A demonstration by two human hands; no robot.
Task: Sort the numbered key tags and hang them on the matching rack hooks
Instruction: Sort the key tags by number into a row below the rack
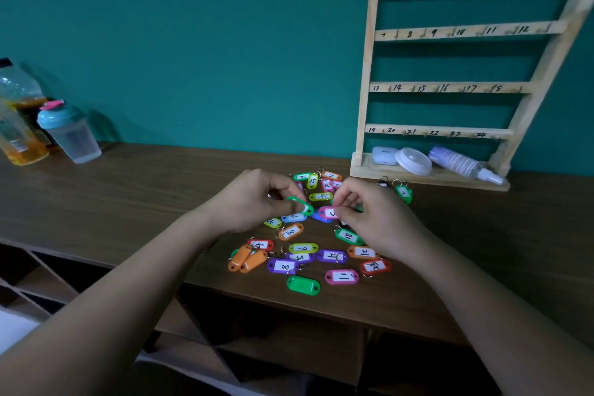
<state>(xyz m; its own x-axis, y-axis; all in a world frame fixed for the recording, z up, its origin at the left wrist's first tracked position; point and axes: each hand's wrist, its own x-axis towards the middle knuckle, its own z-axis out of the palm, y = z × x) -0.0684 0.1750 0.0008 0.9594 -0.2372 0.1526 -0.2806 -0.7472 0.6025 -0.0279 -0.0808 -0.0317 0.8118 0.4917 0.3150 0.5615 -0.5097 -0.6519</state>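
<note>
Several coloured key tags with handwritten numbers lie scattered on the brown table (128, 202), among them an orange tag 8 (291, 231) and a pink tag 11 (341, 276). My left hand (257, 199) pinches a green tag (300, 204) seen edge-on above the pile. My right hand (373, 215) grips a pink tag (328, 212) at its right end; its number is partly hidden. A wooden rack (450, 32) with four numbered rows of hooks, 1 to 24, leans against the teal wall at the back right. Its hooks carry no tags.
On the rack's base lie a white case (384, 155), a round white lid (413, 161) and a small bottle (463, 164). A green tag (404, 193) lies just in front of it. Bottles (19, 112) and a shaker cup (69, 132) stand far left. Open shelves sit below the table edge.
</note>
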